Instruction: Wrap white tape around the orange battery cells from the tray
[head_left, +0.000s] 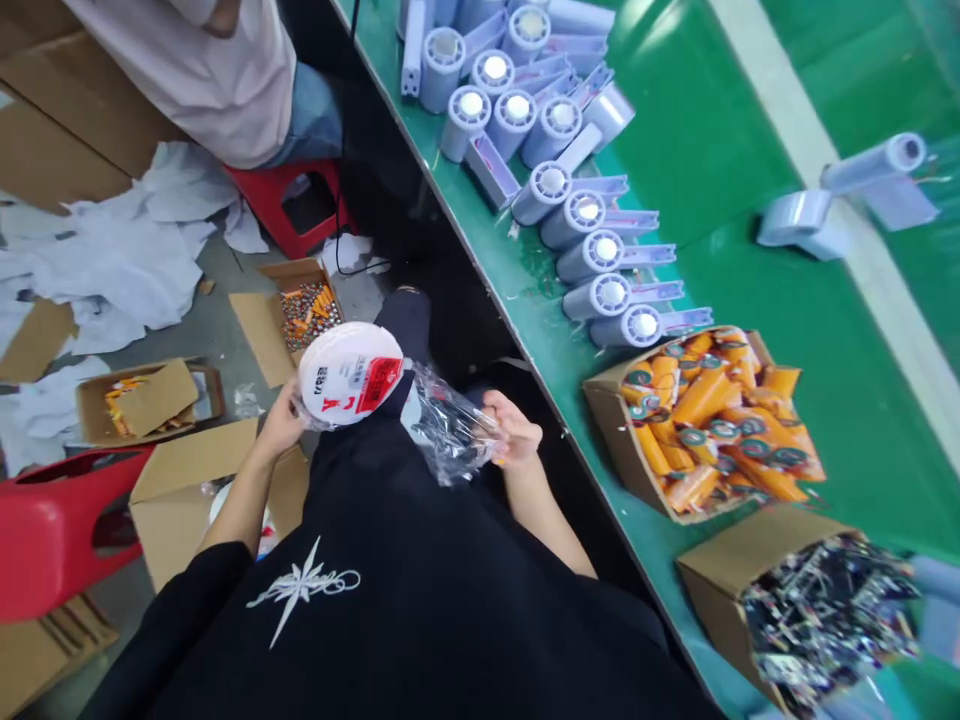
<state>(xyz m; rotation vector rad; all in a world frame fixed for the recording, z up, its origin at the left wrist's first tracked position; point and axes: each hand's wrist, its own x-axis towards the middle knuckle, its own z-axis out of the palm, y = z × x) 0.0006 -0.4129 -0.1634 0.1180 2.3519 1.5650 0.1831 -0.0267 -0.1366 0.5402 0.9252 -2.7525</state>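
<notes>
My left hand (281,422) grips the lower left edge of a round white roll (341,355) with a red and white printed label, which looks like a roll of tape. Clear plastic wrap (454,430) stretches from the roll's right side over to my right hand (514,430), whose fingers are closed on its end. Both hands are above my lap, left of the table edge. Below my left arm, an open carton (176,485) on the floor holds what seems to be another white roll, partly hidden by the arm.
On the green table (697,130) stand several lilac fan housings (607,290), a box of orange battery packs (720,420) and a box of circuit boards (825,610). Red stools (67,530), small-part cartons (307,310) and white sheets (127,250) cover the floor. A person (217,80) sits at upper left.
</notes>
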